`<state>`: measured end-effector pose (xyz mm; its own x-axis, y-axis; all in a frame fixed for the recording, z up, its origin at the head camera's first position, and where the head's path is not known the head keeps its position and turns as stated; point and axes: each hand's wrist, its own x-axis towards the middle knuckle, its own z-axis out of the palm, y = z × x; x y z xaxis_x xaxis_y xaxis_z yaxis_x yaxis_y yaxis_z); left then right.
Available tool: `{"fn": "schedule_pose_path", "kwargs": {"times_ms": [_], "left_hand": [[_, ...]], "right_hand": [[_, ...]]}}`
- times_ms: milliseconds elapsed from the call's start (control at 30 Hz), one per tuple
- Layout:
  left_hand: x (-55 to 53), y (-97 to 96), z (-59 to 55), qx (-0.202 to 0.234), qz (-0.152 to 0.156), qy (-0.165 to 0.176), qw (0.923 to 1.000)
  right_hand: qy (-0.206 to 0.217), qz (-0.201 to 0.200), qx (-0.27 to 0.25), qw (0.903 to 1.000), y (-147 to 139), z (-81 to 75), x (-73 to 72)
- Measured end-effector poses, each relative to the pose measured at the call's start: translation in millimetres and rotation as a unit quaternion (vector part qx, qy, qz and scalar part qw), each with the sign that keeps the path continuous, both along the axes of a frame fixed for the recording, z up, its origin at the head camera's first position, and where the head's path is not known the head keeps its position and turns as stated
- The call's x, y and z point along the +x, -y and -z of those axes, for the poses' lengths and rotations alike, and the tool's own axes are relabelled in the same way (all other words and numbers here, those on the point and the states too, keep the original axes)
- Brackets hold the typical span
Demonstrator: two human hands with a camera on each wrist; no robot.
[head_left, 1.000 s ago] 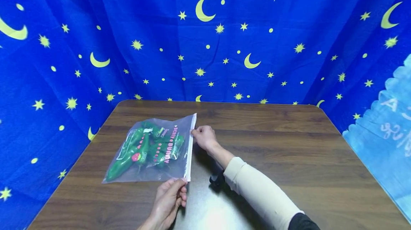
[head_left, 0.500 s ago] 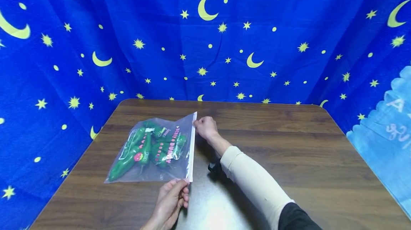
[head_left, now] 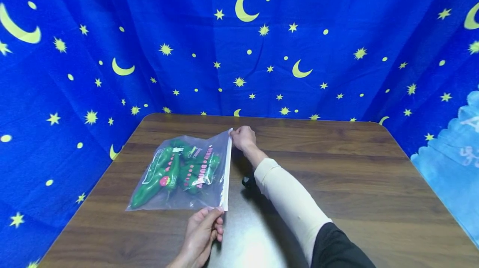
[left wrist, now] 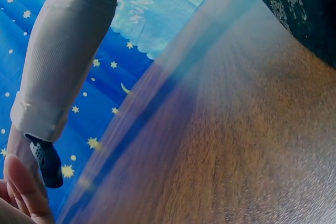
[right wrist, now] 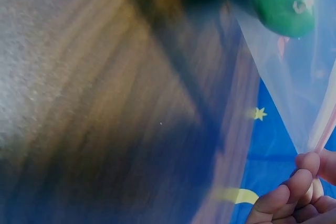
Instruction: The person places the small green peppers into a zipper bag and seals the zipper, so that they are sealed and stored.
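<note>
A clear zip bag (head_left: 179,204) with pink and white print is tilted up off the table, its white zip strip (head_left: 226,172) facing right. Inside are several glossy green peppers (head_left: 149,191). My left hand (head_left: 202,232) pinches the near end of the strip between thumb and fingers. At the far end, my right hand (head_left: 244,138) pinches the strip close to the top corner. The right wrist view shows those right fingers (right wrist: 294,198) on the bag's corner, with a green pepper (right wrist: 286,9) hanging above them. Only part of the left hand (left wrist: 23,192) enters the left wrist view.
A brown wood-grain table (head_left: 337,184) lies beneath, backed by a blue curtain (head_left: 187,31) with yellow moons and stars. A light blue cloth (head_left: 449,160) hangs at the right. A small black device (head_left: 248,181) sits under the right wrist.
My right hand has slid along the zip strip, away from me, to its far corner. The left hand keeps its pinch at the near end. The head view has shifted slightly.
</note>
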<state>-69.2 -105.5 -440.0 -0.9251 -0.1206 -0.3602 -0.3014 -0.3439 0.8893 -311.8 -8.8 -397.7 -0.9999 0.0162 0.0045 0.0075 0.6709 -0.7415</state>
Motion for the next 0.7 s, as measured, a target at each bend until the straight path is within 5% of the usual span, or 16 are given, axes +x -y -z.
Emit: {"fn": "schedule_pose_path", "kwargs": {"times_ms": [300, 700], "left_hand": [[-2.0, -0.3, -2.4, -0.005, -0.006, -0.008, 0.9999], [-19.8, 1.6, -5.3, -0.022, -0.039, -0.033, 0.9984]], "right_hand": [[-0.007, 0.018, 0.006, 0.9998, 1, -3.8, -11.8], [-0.014, 0.013, 0.011, 0.9998, 7, -14.7, -27.3]]}}
